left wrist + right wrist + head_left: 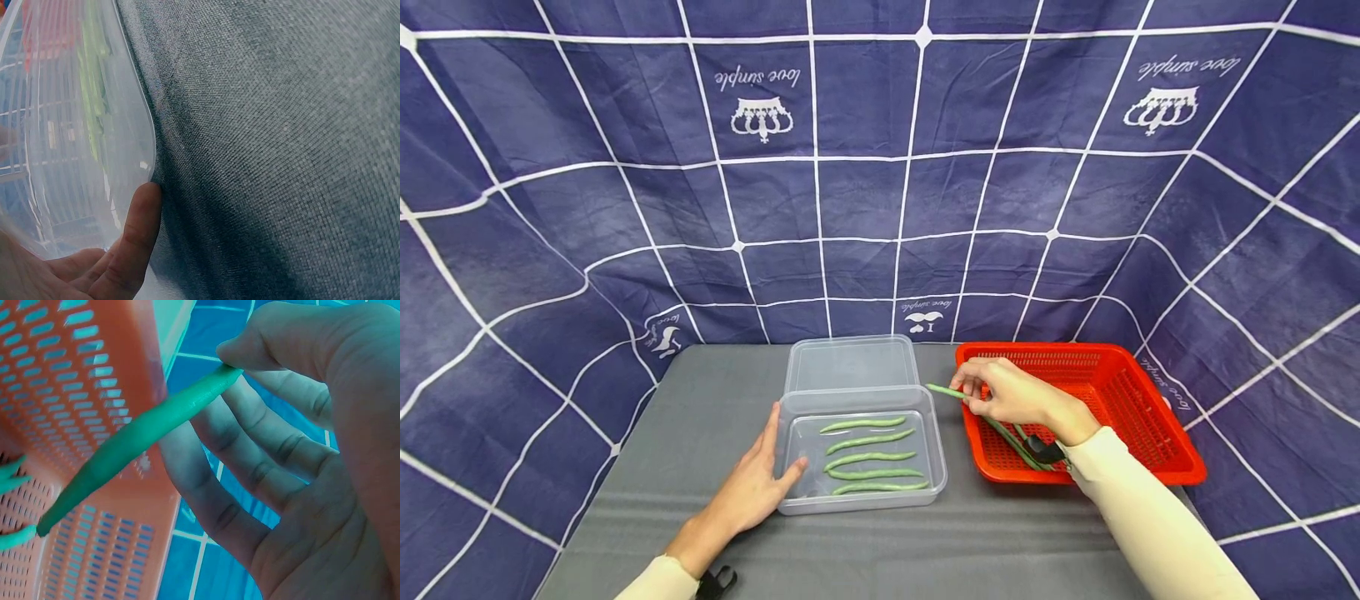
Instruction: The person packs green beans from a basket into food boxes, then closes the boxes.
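A clear plastic container (859, 505) holds several green beans (871, 457) laid side by side in a rough column. My left hand (747, 492) touches its left side with fingers extended, the thumb at the near-left part of the rim. In the left wrist view, the container's wall (128, 119) curves past the fingertip. Above the left rim of a red basket (1078, 477), my right hand (1009, 395) pinches one green bean (134, 440) at one end between thumb and fingers. More green beans (1017, 446) lie in the basket, partly hidden under the right wrist.
Behind the container, a clear lid (852, 364) lies flat on the grey cloth-covered table (865, 554). A blue curtain with white lines (865, 200) surrounds the table at the back and both sides. The basket stands near the right edge.
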Available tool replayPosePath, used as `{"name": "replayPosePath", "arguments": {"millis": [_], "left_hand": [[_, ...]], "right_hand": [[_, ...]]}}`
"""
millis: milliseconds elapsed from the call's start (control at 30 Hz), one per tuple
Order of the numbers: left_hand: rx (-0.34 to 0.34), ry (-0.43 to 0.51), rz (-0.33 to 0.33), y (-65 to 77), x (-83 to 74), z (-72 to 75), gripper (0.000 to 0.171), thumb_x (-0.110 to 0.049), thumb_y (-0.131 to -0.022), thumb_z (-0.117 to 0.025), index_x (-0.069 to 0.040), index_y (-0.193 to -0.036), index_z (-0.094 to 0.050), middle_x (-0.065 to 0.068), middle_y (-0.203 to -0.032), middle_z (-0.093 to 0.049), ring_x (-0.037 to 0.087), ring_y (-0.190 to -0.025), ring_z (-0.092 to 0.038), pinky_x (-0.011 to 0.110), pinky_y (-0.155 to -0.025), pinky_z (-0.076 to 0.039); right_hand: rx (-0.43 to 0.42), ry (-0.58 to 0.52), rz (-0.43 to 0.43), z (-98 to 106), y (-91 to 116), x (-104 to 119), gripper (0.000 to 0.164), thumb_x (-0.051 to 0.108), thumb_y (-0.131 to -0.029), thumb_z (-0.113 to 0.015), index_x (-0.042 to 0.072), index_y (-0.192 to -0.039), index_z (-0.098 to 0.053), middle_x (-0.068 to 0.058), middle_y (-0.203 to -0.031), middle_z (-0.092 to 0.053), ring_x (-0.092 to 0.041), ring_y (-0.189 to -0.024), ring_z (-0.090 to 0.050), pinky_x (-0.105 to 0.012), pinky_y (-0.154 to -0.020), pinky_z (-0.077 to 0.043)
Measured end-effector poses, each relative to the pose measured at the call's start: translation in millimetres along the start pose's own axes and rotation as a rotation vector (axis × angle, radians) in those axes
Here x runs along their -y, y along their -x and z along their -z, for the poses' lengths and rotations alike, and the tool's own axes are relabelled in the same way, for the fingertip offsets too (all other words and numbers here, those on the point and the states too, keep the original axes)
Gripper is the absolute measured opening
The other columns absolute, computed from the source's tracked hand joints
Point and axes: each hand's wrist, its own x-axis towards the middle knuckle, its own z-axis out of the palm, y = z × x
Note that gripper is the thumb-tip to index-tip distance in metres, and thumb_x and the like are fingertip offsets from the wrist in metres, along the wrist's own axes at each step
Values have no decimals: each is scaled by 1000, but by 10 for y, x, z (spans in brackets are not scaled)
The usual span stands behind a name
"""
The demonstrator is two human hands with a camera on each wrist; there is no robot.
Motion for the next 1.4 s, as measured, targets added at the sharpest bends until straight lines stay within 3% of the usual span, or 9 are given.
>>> {"name": "replayPosePath", "arguments": {"millis": [167,600,1400], "left_hand": [[-3,-2,-2,-5,21,-20,112,-50,-114,-73,-14,-189,2,35,-187,-33,57,-167,-48,73,-132,-45],[-23,8,-20,-15,38,-34,111,-47,-114,-74,-14,-189,1,35,-187,-31,57,-166,-48,74,-132,-44],[-16,7,-12,-8,47,-38,112,-46,-114,-74,-13,-189,2,36,-186,-32,57,-167,-47,74,-132,-44]], "right_hand": [[9,3,4,-36,-69,94,29,-4,-95,-80,13,-119,-83,8,-98,-78,-5,-91,-72,-40,-84,-67],[18,12,71,-164,-308,286,27,0,-97,-79,13,-120,-85,1,-102,-75,-7,-86,-71,-34,-80,-68],[68,67,109,-449,-847,538,30,4,-101,-79,19,-126,-86,4,-110,-78,-11,-99,-77,-22,-86,-62]]}}
